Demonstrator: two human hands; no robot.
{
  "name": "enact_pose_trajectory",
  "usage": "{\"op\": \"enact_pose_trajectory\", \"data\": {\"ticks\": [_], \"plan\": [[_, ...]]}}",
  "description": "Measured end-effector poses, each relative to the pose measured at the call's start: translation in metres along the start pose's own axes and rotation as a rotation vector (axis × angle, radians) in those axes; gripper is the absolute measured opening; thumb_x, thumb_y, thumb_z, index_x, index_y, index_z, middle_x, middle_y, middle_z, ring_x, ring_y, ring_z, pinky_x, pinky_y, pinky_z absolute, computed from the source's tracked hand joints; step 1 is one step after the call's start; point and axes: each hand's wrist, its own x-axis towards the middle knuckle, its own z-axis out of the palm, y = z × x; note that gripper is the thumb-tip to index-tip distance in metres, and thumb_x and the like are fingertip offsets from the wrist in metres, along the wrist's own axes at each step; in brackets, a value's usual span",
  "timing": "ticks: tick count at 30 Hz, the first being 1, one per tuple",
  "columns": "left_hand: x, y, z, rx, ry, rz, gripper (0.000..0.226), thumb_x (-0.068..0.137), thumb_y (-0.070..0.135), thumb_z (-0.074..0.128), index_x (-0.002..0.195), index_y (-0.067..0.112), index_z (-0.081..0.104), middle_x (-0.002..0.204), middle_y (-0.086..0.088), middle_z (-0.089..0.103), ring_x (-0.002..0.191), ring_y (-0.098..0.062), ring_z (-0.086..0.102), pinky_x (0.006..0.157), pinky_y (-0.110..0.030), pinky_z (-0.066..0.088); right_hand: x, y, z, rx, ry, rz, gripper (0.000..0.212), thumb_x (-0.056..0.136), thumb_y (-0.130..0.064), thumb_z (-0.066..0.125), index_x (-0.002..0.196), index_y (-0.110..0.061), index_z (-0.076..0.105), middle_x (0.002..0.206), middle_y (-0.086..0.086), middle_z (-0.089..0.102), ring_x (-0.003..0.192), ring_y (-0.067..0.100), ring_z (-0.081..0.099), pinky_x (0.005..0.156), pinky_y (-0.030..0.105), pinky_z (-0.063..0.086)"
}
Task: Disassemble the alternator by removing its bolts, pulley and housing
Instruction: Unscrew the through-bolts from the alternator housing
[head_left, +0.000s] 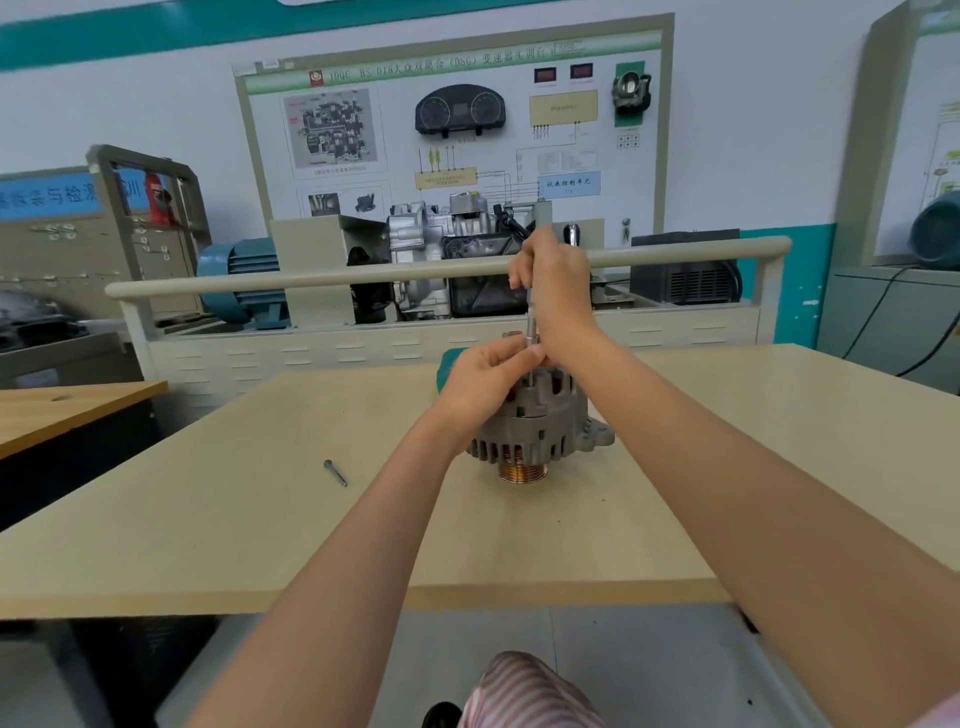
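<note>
On the pale desk (260, 519) the alternator (535, 421) stands pulley-down, probably so its through-bolts face up. The right hand (556, 286) grips a slim driver (531, 322) upright over the housing, while the left hand (483, 384) pinches the shaft low, seemingly steadying the tip. One loose bolt (335, 473) lies well apart to the left. Behind stands a training bench with a gearbox (441, 234) and wall chart (452, 119).

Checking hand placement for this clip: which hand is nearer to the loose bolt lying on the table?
Left. The left hand pinches the tool shaft atop the alternator, up and right of the loose bolt. The right hand grips the tool higher up, farther away.
</note>
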Motion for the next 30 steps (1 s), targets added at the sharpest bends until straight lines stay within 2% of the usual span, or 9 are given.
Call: {"op": "enact_pose_trajectory", "data": {"ticks": [5,8,10,13,15,19,22,26,30], "plan": [[0.0,-0.002,0.003,0.002,0.087,0.01,0.03,0.092,0.009,0.053,0.07,0.025,0.063,0.055,0.016,0.065,0.056,0.004,0.059,0.05,-0.006,0.04,-0.015,0.018,-0.002,-0.795,0.121,-0.497,0.03,0.087,-0.014,0.048,0.058,-0.015,0.038,0.062,-0.004,0.038,0.065,0.013,0.034,0.07,0.028,0.029],[0.001,-0.004,0.001,0.03,0.096,-0.009,0.035,0.09,0.004,0.05,0.063,0.024,0.057,0.049,0.015,0.061,0.052,0.002,0.056,0.048,-0.008,0.038,-0.018,0.019,0.002,-1.044,0.196,-0.518,0.02,0.085,-0.021,0.046,0.068,-0.011,0.052,0.071,-0.004,0.041,0.075,0.017,0.035,0.085,0.033,0.031],[0.0,-0.002,0.001,0.006,0.081,0.022,0.032,0.091,0.007,0.053,0.068,0.026,0.063,0.054,0.015,0.065,0.054,0.006,0.059,0.049,-0.007,0.04,-0.015,0.014,0.005,-0.865,0.138,-0.456,0.032,0.083,-0.025,0.043,0.054,-0.013,0.043,0.056,-0.008,0.037,0.062,0.013,0.036,0.076,0.03,0.035],[0.001,-0.001,0.003,-0.063,0.045,0.041,0.016,0.092,0.017,0.058,0.085,0.024,0.071,0.072,0.011,0.072,0.068,0.001,0.066,0.057,-0.01,0.045,-0.002,-0.002,0.003,-0.176,-0.019,-0.145,0.048,0.084,-0.024,0.04,0.037,-0.021,0.032,0.035,-0.01,0.028,0.039,0.007,0.029,0.052,0.023,0.032],[0.003,0.0,0.001,-0.048,0.032,0.023,0.013,0.092,0.021,0.059,0.085,0.025,0.07,0.076,0.011,0.072,0.068,0.002,0.064,0.058,-0.012,0.044,0.006,-0.003,0.001,0.178,-0.068,0.044,0.058,0.091,-0.015,0.037,0.034,-0.022,0.031,0.034,-0.005,0.031,0.04,0.013,0.034,0.054,0.023,0.041],[0.002,0.001,0.0,-0.032,-0.001,-0.001,0.015,0.094,0.024,0.055,0.088,0.027,0.069,0.079,0.014,0.073,0.075,0.001,0.066,0.063,-0.011,0.047,0.012,-0.003,0.004,0.385,-0.081,0.214,0.056,0.093,-0.013,0.033,0.037,-0.014,0.034,0.036,0.001,0.036,0.043,0.015,0.039,0.064,0.027,0.046],[-0.001,0.001,0.0,-0.008,0.047,0.001,0.016,0.093,0.021,0.056,0.087,0.028,0.069,0.075,0.013,0.072,0.075,-0.001,0.066,0.061,-0.011,0.047,0.001,0.002,0.008,0.088,0.001,0.027,0.048,0.094,-0.012,0.036,0.045,-0.013,0.039,0.042,-0.006,0.041,0.047,0.008,0.04,0.064,0.029,0.043],[0.001,-0.002,0.003,0.047,0.179,-0.06,0.02,0.092,0.008,0.051,0.078,0.019,0.059,0.073,0.003,0.062,0.072,-0.01,0.056,0.054,-0.014,0.044,-0.02,0.027,0.006,-1.173,0.15,-0.534,0.02,0.084,-0.023,0.045,0.082,-0.009,0.059,0.086,0.004,0.053,0.086,0.019,0.046,0.092,0.034,0.032],[0.001,-0.001,0.005,0.036,0.195,-0.044,0.018,0.093,0.009,0.05,0.081,0.02,0.057,0.073,0.006,0.061,0.07,-0.004,0.054,0.052,-0.01,0.043,-0.021,0.023,0.012,-1.13,0.142,-0.534,0.026,0.081,-0.029,0.041,0.075,-0.009,0.057,0.082,0.004,0.053,0.085,0.024,0.046,0.091,0.034,0.03]]}}
